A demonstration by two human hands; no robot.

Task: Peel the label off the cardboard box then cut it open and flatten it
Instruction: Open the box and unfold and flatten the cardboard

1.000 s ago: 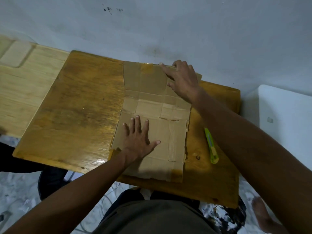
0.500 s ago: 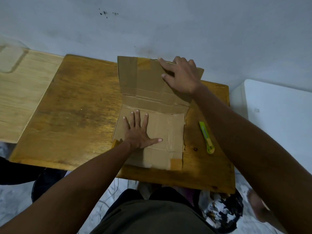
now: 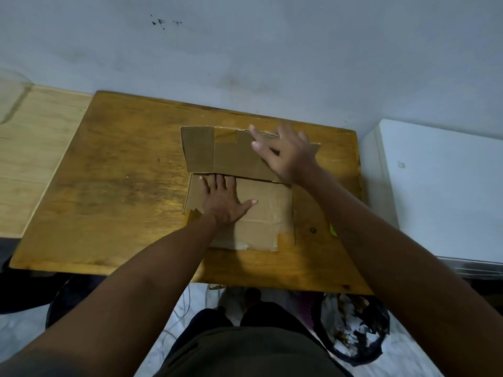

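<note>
Cut-open cardboard box [image 3: 261, 210] lying on wooden tabletop [image 3: 114, 186], near section flat, far section w/ flaps folded up & over toward the person.

Left hand [image 3: 223, 201] pressed palm-down on near section, fingers straight & spread, thumb out to the right; fingertips [image 3: 216, 177] right at the fold line where far section begins. Piece of brown tape [image 3: 285, 238] at box corner right of & nearer than left hand.

Right hand [image 3: 285, 155] over far section, right end, fingers spread & straight, pointing left; blurred, so can't tell if touching the cardboard or just above it. No pinch, nothing gripped. Far flap [image 3: 197, 149] left of right hand, beyond left fingertips, tilted, not flat. Shiny tape patch [image 3: 226, 134] on far edge, between that flap & right-hand fingers.

Yellow-green cutter [image 3: 332, 229] just right of the box, mostly hidden behind right forearm, only a sliver visible, resting on tabletop. Small dark knot in the wood [image 3: 313, 229] between box & cutter.

Paler wooden surface [image 3: 35, 148] well left of left hand, butting against tabletop. White appliance-like block [image 3: 441, 186] right of right arm. Grey-white wall [image 3: 272, 55] beyond both hands, few dark specks [image 3: 160, 22] on it. Dark bag w/ crumpled scraps [image 3: 353, 333] on the floor under right forearm, below tabletop's near edge.
</note>
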